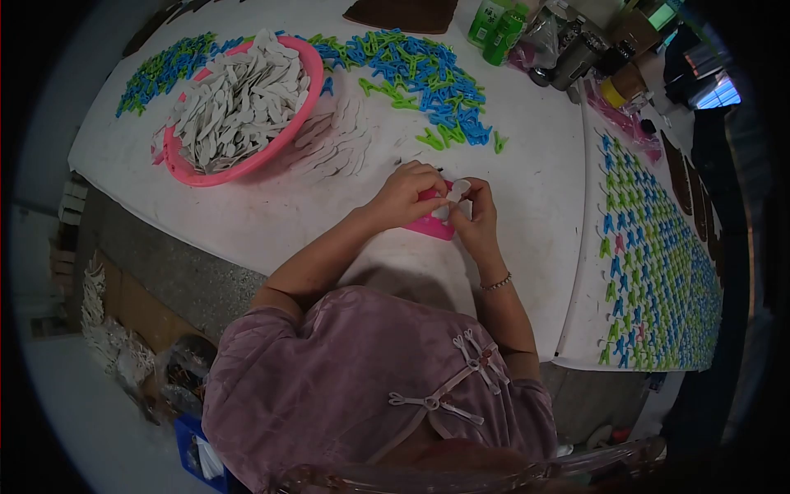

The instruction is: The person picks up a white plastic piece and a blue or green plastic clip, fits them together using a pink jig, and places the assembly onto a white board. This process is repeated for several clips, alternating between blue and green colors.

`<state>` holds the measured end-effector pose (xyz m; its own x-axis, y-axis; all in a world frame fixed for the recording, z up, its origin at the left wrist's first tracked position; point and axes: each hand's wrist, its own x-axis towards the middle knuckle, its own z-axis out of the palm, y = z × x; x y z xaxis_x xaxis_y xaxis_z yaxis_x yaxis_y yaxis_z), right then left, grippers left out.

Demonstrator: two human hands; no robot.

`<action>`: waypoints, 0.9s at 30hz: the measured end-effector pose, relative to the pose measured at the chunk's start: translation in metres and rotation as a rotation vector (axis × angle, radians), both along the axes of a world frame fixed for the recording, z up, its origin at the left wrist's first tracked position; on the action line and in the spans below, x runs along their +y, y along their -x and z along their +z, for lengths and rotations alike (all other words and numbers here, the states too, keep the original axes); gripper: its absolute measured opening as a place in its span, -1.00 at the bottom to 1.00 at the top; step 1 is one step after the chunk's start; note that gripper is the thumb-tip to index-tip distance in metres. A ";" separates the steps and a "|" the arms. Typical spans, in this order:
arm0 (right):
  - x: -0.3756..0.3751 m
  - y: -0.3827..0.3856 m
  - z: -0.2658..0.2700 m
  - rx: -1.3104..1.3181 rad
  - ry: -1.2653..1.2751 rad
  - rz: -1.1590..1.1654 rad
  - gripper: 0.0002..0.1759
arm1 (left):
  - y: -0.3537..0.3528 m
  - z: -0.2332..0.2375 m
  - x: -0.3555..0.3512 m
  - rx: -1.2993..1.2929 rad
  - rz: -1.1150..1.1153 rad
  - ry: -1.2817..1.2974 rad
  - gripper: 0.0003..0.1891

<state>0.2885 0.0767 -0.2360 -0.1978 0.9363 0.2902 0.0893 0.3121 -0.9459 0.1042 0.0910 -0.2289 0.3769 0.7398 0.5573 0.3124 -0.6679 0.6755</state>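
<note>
Both hands meet over the table in front of my chest, around a bright pink plastic piece. My left hand is closed, its curled fingers resting on the pink piece. My right hand is pinched on a small off-white flat piece at the pink piece's upper right side. The fingertips of both hands nearly touch, and they hide where the two pieces meet. Beyond my hands lie several loose green clothespins, and flat off-white strips are scattered to the left.
A pink basin heaped with off-white strips stands at the back left. Blue and green clothespins are piled behind it. Green bottles and a dark flask stand at the back. Rows of clothespins cover the right-hand table.
</note>
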 end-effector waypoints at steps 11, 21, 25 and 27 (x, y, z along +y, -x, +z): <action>0.002 0.001 -0.008 -0.365 -0.304 -0.067 -0.68 | 0.018 0.022 -0.009 -0.012 0.064 0.035 -0.72; -0.004 -0.021 -0.007 -0.548 -0.395 -0.119 -0.66 | 0.011 -0.008 -0.002 0.040 0.008 0.151 -0.73; -0.003 -0.021 -0.006 -0.566 -0.422 -0.124 -0.66 | 0.011 -0.008 -0.002 0.058 0.014 0.131 -0.73; -0.003 -0.023 -0.003 -0.577 -0.430 -0.139 -0.65 | 0.010 -0.008 -0.001 0.073 0.004 0.117 -0.74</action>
